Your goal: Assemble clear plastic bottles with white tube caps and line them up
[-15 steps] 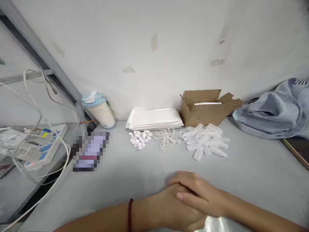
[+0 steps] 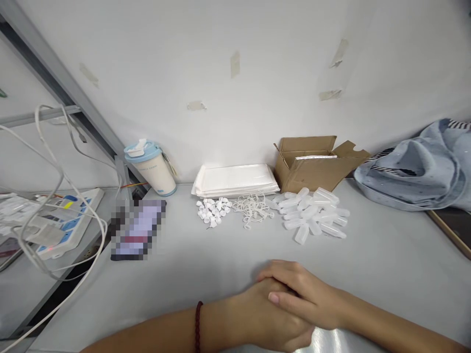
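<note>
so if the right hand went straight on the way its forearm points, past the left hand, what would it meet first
Probably the pixelated phone-like item; from the right hand, the line seems to pass on the near side of the small white pieces, though depth is unclear.

Appears to be a workshop: bench (image 2: 206, 260), metal frame (image 2: 55, 66), carton (image 2: 316, 176), separate piles of tubes (image 2: 309, 212), loops (image 2: 253, 210), white bits (image 2: 213, 214).

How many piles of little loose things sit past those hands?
3: white caps or clips on the left, pale loops in the middle, translucent tubes on the right. Overlapping pieces may hide others.
</note>
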Available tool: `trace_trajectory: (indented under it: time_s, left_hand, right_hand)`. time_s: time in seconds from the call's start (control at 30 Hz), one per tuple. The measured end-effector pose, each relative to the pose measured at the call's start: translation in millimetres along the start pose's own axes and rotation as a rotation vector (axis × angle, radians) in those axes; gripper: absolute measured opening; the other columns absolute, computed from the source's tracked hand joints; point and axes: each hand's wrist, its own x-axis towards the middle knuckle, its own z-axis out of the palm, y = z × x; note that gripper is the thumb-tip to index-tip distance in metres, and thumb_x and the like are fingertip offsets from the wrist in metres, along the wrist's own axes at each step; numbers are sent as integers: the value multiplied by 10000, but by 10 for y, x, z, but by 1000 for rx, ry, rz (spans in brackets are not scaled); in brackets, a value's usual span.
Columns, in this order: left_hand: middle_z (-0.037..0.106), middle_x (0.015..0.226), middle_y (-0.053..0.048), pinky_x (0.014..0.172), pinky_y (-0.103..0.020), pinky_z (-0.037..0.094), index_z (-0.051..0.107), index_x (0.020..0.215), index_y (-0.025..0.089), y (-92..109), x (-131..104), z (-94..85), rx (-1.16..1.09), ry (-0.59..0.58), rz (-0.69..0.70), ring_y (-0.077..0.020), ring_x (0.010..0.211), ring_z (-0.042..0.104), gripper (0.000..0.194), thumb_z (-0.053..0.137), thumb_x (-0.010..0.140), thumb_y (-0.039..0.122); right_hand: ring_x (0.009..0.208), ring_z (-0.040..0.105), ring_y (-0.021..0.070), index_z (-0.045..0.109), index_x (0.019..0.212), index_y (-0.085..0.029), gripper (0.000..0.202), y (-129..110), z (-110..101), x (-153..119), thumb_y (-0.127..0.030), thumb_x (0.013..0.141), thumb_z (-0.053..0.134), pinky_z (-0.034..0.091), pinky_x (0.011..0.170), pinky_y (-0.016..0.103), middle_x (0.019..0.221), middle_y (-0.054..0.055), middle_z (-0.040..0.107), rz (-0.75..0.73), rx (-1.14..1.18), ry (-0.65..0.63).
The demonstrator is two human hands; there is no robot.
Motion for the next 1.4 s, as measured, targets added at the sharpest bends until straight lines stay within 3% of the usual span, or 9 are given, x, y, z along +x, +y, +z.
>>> trace_trajectory:
  time_s: [0.33,0.57,0.97,1.27,1.4]
  left_hand:
    - [613,671,-41,554,-329,422,632,736,142,8,1,-15,27,37,-3,-193,629,538,177,523,825,250]
    - [618,692,-45,598,-322,440,630,750,134,14,0,-28,1,-40,-4,-194,659,557,180,515,840,240]
    - [649,748,-48,639,-323,439,646,821,128,15,-14,-9,6,-59,-4,-199,707,576,189,506,856,250]
    - [653,724,-51,628,-324,459,659,807,119,1,-27,33,1,-19,16,-201,697,597,203,508,849,248]
    - [644,654,-42,621,-327,463,661,759,139,-27,-51,98,51,119,5,-199,650,593,185,516,817,238]
  right_hand:
    - [916,619,191,609,1104,-126,292,8,5,4,-291,925,448,479,833,305,1004,98,663,6,-11,5]
    - [920,622,191,607,1113,-122,299,0,10,3,-289,925,446,484,833,305,1010,102,664,8,-5,2]
    - [921,622,190,605,1104,-135,290,3,11,-17,-296,928,441,485,837,309,1010,96,668,8,-11,-3]
    - [922,628,188,604,1098,-136,279,-36,-7,14,-277,929,434,490,836,307,1009,90,673,7,-2,-5]
    - [960,623,200,587,1144,-137,305,-25,-23,1,-300,939,430,488,863,326,1048,101,664,4,-18,-3]
